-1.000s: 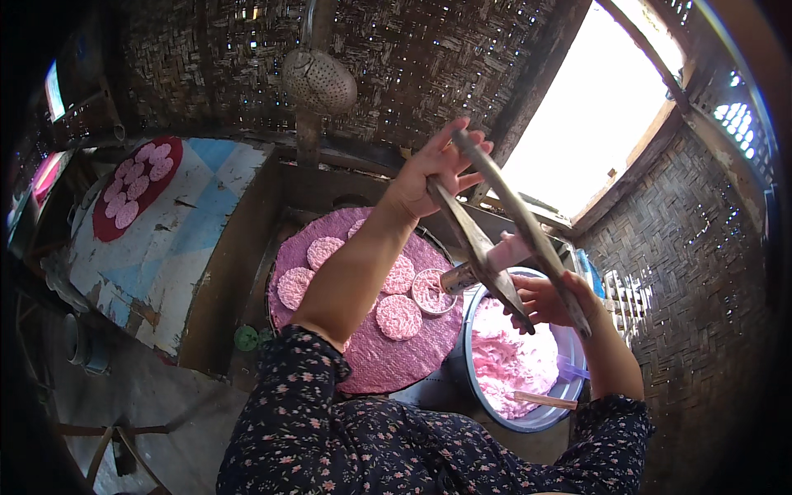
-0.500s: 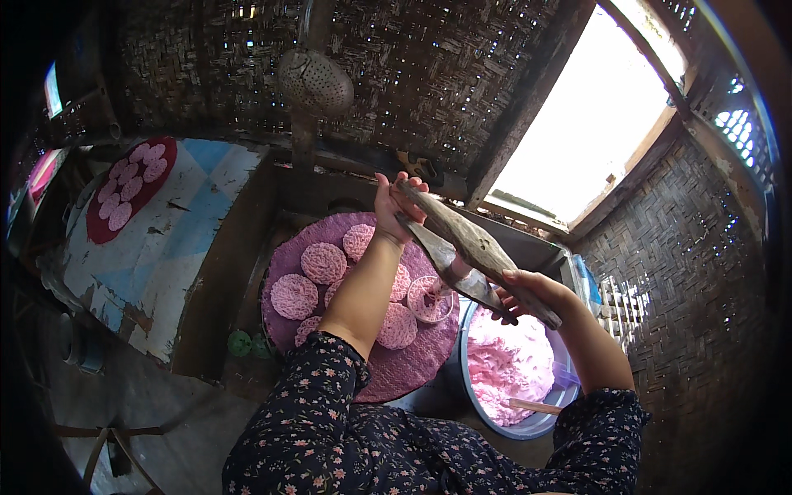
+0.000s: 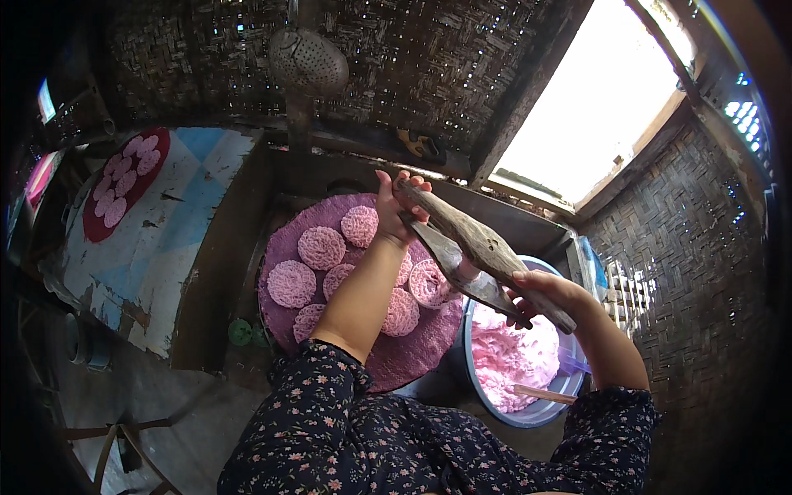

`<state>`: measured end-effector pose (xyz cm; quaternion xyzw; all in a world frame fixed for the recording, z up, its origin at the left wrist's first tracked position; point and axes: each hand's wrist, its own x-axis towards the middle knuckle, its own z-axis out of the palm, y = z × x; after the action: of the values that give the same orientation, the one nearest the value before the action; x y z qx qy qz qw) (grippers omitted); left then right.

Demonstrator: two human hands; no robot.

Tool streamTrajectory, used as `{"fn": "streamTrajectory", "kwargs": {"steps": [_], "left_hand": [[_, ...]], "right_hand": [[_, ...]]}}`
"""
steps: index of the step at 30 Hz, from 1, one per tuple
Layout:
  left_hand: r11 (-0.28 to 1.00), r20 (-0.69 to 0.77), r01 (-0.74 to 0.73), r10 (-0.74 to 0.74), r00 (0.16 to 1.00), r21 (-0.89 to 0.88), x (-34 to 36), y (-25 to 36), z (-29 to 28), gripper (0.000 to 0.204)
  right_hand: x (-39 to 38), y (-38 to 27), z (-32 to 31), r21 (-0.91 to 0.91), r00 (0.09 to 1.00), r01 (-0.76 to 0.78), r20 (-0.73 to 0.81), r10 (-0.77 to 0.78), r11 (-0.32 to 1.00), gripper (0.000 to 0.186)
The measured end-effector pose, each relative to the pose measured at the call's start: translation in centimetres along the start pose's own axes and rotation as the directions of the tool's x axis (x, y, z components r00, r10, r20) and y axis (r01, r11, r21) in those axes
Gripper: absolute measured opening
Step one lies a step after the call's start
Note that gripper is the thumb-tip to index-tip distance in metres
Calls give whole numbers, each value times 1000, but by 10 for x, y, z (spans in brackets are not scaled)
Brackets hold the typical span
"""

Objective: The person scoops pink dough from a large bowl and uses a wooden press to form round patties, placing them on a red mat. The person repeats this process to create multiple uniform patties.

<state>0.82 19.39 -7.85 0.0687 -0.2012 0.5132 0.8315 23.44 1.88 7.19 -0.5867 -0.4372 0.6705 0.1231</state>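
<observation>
A two-bar wooden hand press is held slantwise above the work. Round its far left end curls my left hand, while my right hand grips the nearer right end. A pinkish cylinder sits between the two bars. Below the press lies a round purple mat with several pink discs of squiggly strands. One disc sits within a clear ring under the press's middle. My left forearm hides part of the mat. A blue basin of pink dough stands under my right hand.
A wooden-handled tool and a purple plastic piece stick into the basin. To the left, a worn blue-white board bears a red oval mat with more pink discs. A perforated ladle hangs on the woven wall.
My right hand and the press's right end have shifted slightly right and lower. The clear ring now shows a fuller pink disc inside. My view has tilted a little.
</observation>
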Motion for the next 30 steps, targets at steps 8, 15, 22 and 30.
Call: {"fn": "streamTrajectory", "kwargs": {"steps": [8, 15, 22, 30], "left_hand": [[994, -85, -36, 45, 995, 103, -9, 23, 15, 55], [980, -79, -71, 87, 993, 189, 11, 27, 16, 52], [987, -122, -12, 32, 992, 161, -1, 14, 13, 54], [887, -422, -42, 260, 868, 459, 17, 29, 94, 94]], "right_hand": [[14, 10, 24, 17, 992, 121, -30, -120, 993, 54], [19, -3, 21, -114, 987, 130, -75, -139, 985, 47], [9, 8, 25, -30, 990, 95, -104, -98, 995, 49], [-10, -8, 39, 122, 888, 454, 14, -459, 883, 68]]}}
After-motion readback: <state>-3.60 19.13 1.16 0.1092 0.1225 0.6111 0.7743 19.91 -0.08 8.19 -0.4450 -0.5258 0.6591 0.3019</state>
